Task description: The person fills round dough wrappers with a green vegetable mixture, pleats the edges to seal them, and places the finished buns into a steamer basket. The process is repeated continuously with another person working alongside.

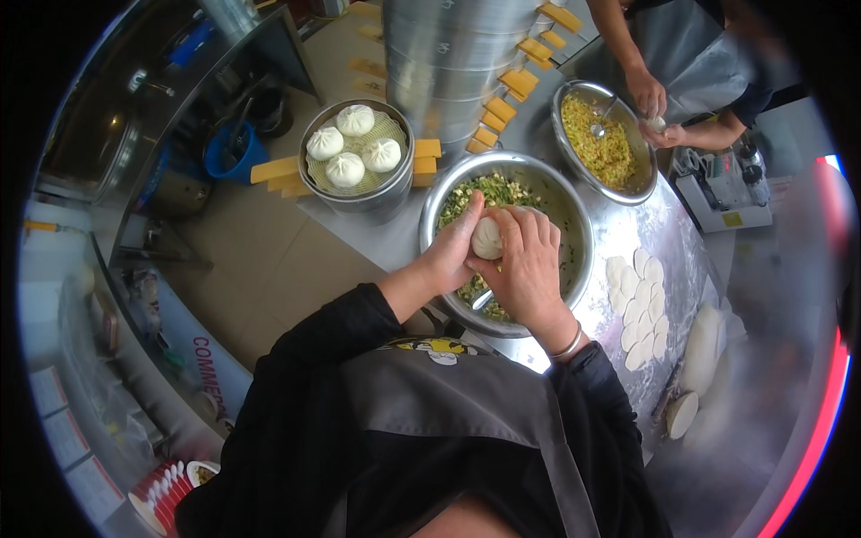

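Observation:
Cupped between my two hands is a pleated white dough bun, its gathered folds facing up. My left hand supports it from the left with the thumb raised. From the right, my right hand curls its fingers around the bun. Both hands are over a large steel bowl of chopped green filling. A metal spoon rests in that filling, partly hidden beneath my hands. Round flat dough wrappers lie overlapping on the floured steel table to the right.
Several pleated buns sit in a round steamer at left, beside tall stacked metal steamers with wooden handles. A co-worker's hands hold dough near a second bowl of yellowish filling. Dough lies at the right edge.

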Demonstrator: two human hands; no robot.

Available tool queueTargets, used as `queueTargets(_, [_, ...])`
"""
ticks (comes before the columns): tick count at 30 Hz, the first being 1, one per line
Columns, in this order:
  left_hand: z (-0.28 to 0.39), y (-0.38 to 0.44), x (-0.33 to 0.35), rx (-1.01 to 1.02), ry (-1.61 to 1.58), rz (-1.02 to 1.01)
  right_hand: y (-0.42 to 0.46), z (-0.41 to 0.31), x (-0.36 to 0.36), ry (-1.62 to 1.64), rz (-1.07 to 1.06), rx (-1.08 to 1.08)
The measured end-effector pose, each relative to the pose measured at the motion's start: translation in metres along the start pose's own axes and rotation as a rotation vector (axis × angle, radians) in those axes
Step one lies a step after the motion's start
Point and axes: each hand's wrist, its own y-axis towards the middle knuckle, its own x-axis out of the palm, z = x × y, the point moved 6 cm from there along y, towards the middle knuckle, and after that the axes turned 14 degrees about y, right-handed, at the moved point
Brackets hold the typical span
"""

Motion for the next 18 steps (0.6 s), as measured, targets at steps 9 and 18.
queueTargets(9, [-0.01, 0.0, -0.04, -0.046, 0.393, 0.21, 0.03, 0.026, 0.023, 0.591, -0.03, 0.256])
queueTargets(18, [0.015, -0.038, -0.042, 0.698, 1.738, 0.252, 0.174, -0.013, 0.085, 0.354, -0.097, -0.083])
